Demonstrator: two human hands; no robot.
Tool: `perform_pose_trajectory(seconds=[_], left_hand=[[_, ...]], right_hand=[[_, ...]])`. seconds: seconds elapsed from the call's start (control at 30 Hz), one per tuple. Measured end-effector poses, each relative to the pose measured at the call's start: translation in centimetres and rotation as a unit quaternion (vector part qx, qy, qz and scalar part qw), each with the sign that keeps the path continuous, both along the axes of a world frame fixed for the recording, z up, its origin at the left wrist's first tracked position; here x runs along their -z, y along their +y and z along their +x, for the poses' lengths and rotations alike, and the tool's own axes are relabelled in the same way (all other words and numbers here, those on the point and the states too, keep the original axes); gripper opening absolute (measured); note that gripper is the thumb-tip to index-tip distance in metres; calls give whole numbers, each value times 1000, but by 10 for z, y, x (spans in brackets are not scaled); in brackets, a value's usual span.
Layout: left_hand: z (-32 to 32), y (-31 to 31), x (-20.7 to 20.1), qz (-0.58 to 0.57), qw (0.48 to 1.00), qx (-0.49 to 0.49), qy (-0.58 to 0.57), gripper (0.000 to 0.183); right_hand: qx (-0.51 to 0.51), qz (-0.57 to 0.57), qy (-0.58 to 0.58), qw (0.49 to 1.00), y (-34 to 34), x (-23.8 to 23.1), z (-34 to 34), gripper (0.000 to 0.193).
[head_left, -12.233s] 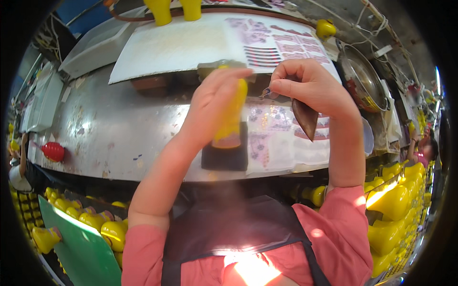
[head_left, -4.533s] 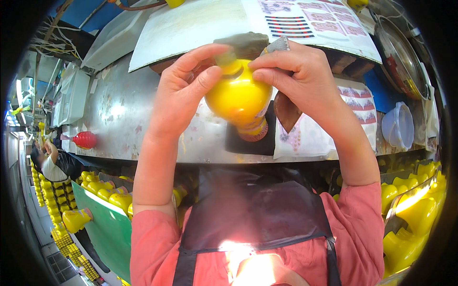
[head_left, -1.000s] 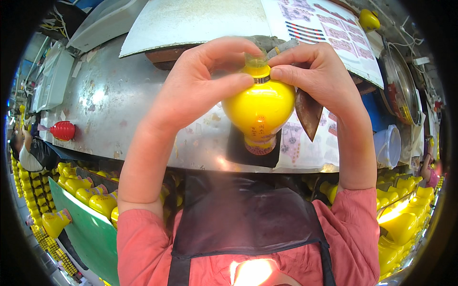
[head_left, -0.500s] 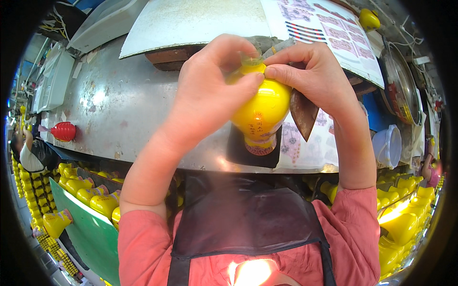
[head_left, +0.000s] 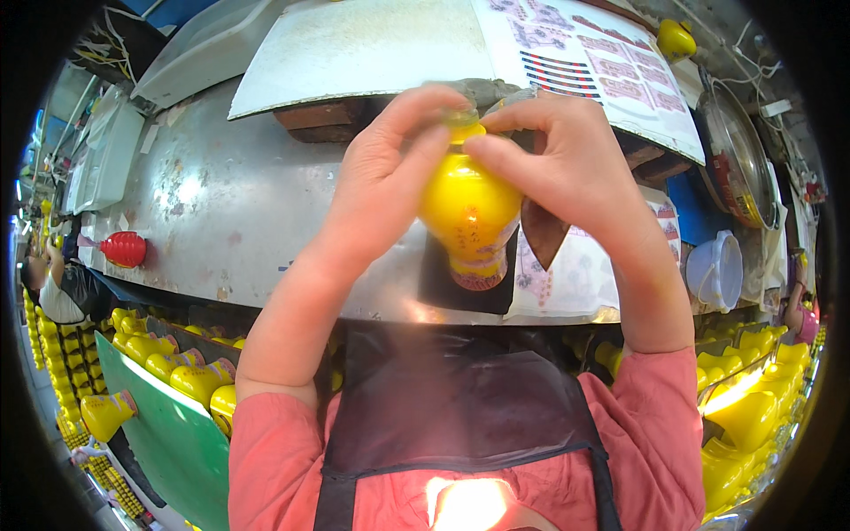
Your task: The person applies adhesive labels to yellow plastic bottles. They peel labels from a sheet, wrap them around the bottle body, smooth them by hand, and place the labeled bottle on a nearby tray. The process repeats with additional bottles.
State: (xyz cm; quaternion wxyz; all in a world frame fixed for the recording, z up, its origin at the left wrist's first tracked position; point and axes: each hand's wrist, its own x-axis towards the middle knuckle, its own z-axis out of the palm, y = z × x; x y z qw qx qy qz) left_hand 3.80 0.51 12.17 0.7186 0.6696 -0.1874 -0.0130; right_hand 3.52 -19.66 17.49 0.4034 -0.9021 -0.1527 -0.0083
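A glossy yellow vase point(head_left: 469, 208) with small printed characters and a patterned band round its foot is over a black pad point(head_left: 443, 279) at the metal table's near edge. Its foot points toward me; whether it leans or lies, I cannot tell. My left hand point(head_left: 376, 177) curls round the left of the neck, fingertips blurred at a translucent greenish rim point(head_left: 456, 117). With thumb and fingers, my right hand point(head_left: 562, 142) grips the neck from the other side. A brown pointed flat tool point(head_left: 543, 237) juts from beneath my right hand; how it is held is hidden.
Behind my hands, a white board point(head_left: 372, 49) carrying printed decal sheets point(head_left: 611, 66) rests on bricks point(head_left: 323, 115). A red ribbed object point(head_left: 123, 250) is at left, a pale bucket point(head_left: 715, 270) at right. Yellow vases point(head_left: 199, 376) line both sides below the table; another person point(head_left: 62, 292) works far left.
Both hands have shifted slightly at the neck, my right thumb moving left and down. The brown tool has moved left with my right hand. The vase's foot stays almost in place.
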Motion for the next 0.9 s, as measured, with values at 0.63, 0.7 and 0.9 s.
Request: perform_pose_trajectory(seconds=[0.63,0.7,0.9], left_hand=[[-7,4,-15,17,999,0,-30,26],[-10,4,-16,-5,1000,20,13,28],[-18,5,-19,34,999,21,-6,37]], right_hand=[[-3,157,143,977,-16,6,-1,31],[-32,167,115,979,-19,7,-3,30],[-32,112,136,984,-20,-3,-3,25]])
